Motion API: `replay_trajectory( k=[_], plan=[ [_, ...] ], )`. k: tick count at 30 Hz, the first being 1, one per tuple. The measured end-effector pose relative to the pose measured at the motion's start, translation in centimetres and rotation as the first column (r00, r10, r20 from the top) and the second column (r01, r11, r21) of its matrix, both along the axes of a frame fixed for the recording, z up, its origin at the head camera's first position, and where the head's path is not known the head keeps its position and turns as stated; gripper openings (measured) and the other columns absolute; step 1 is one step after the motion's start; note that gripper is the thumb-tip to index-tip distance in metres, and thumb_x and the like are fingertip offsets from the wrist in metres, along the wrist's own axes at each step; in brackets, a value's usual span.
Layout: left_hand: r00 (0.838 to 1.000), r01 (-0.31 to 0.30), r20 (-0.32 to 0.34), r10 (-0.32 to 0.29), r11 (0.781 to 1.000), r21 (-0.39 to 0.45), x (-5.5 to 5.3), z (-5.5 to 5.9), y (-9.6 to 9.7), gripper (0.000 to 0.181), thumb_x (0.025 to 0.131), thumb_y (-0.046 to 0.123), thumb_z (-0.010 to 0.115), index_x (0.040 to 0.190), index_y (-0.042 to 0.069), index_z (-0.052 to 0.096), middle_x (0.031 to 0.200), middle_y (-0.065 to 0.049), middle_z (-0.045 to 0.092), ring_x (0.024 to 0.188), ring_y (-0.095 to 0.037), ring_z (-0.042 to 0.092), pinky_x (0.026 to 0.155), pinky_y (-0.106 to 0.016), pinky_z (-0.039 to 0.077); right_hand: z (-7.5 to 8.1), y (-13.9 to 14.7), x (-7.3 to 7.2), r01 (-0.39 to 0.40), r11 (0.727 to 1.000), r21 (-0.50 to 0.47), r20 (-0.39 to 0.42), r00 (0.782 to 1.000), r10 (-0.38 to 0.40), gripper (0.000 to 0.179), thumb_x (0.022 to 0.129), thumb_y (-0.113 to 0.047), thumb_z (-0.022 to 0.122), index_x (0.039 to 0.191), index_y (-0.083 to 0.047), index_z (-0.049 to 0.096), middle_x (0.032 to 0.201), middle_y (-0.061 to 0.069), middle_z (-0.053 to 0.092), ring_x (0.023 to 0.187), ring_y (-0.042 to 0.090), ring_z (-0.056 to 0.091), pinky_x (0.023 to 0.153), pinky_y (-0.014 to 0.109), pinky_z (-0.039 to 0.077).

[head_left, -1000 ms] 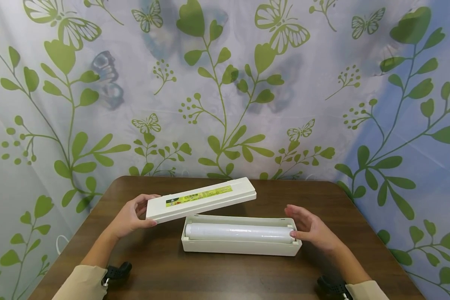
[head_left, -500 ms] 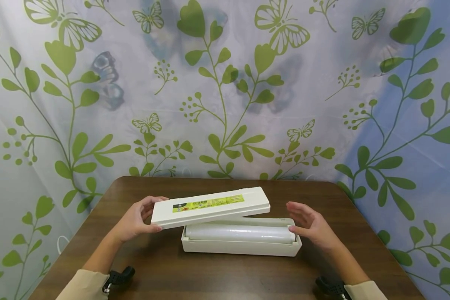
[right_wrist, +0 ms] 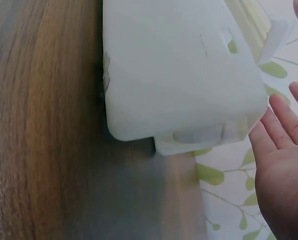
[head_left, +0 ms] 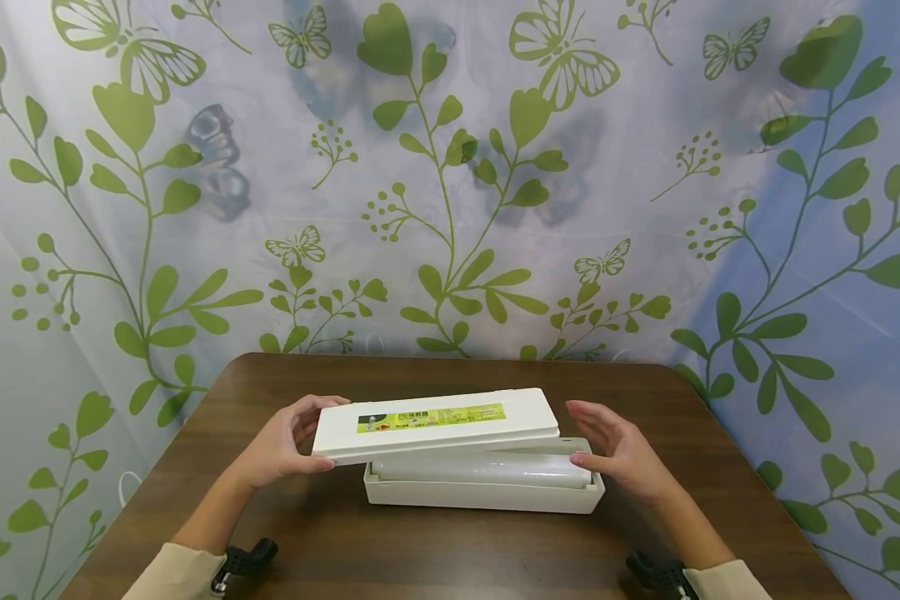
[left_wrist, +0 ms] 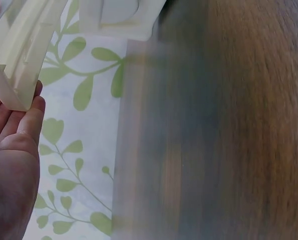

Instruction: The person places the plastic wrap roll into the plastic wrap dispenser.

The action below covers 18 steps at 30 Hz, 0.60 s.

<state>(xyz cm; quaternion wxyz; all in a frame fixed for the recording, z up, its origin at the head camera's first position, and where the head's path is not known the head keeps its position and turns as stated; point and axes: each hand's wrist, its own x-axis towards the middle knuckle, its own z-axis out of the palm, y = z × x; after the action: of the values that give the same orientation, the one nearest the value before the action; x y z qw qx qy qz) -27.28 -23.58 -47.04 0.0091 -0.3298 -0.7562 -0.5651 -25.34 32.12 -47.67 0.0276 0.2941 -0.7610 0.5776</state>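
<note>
A long white lid (head_left: 528,414) with a yellow-green label (head_left: 429,418) is held at its left end by my left hand (head_left: 285,442), thumb in front and fingers behind. It slants over the matching white box (head_left: 487,497), its right end higher. Inside the box lies a white roll of cling film (head_left: 528,470), its left part partly hidden by the lid. My right hand (head_left: 622,454) is at the box's right end, fingers spread and loosely bent. In the right wrist view, the right hand's (right_wrist: 284,170) fingers lie at the box's edge (right_wrist: 184,80), not wrapped around it.
The box stands on a brown wooden table (head_left: 450,554). Behind the table hangs a pale curtain (head_left: 480,217) printed with green leaves and butterflies. Black straps (head_left: 243,560) sit on both wrists near the beige sleeves.
My left hand has moved the lid right and down, so it now covers more of the box and roll. The right hand has shifted slightly left; the box has stayed in place.
</note>
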Motion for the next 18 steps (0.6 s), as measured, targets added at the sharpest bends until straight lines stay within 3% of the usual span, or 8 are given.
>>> replay_trajectory(
  k=[4, 10, 18],
  plan=[
    [1.0, 0.016, -0.007, -0.016, 1.0, 0.004, 0.1, 0.1, 0.3, 0.068, 0.074, 0.0, 0.088, 0.132, 0.005, 0.054, 0.146, -0.02, 0.054, 0.123, -0.011, 0.062, 0.099, -0.019, 0.052, 0.4, -0.4, 0.2, 0.002, 1.0, 0.015, 0.016, 1.0, -0.003, 0.078, 0.084, 0.007, 0.077, 0.151, 0.006, 0.037, 0.156, 0.005, 0.047, 0.144, 0.005, 0.045, 0.112, 0.015, 0.04],
    [0.999, 0.05, -0.013, -0.049, 0.999, 0.003, 0.1, 0.0, 0.9, 0.067, 0.074, 0.0, 0.088, 0.133, 0.006, 0.054, 0.147, -0.02, 0.054, 0.123, -0.013, 0.062, 0.098, -0.021, 0.053, 0.7, -1.0, 0.3, -0.015, 0.999, 0.031, 0.021, 1.0, 0.014, 0.082, 0.084, 0.006, 0.078, 0.154, 0.002, 0.036, 0.159, 0.025, 0.038, 0.143, 0.003, 0.046, 0.112, 0.018, 0.042],
    [0.996, 0.085, 0.002, -0.085, 0.996, 0.004, 0.2, 0.2, 1.5, 0.068, 0.075, 0.001, 0.087, 0.135, 0.006, 0.054, 0.147, -0.018, 0.053, 0.122, -0.015, 0.063, 0.099, -0.023, 0.053, 0.9, -1.4, 0.1, -0.102, 0.995, 0.013, 0.004, 0.995, 0.101, 0.092, 0.08, 0.01, 0.08, 0.157, 0.003, 0.03, 0.158, 0.028, 0.037, 0.144, 0.005, 0.044, 0.116, 0.015, 0.035]
  ],
)
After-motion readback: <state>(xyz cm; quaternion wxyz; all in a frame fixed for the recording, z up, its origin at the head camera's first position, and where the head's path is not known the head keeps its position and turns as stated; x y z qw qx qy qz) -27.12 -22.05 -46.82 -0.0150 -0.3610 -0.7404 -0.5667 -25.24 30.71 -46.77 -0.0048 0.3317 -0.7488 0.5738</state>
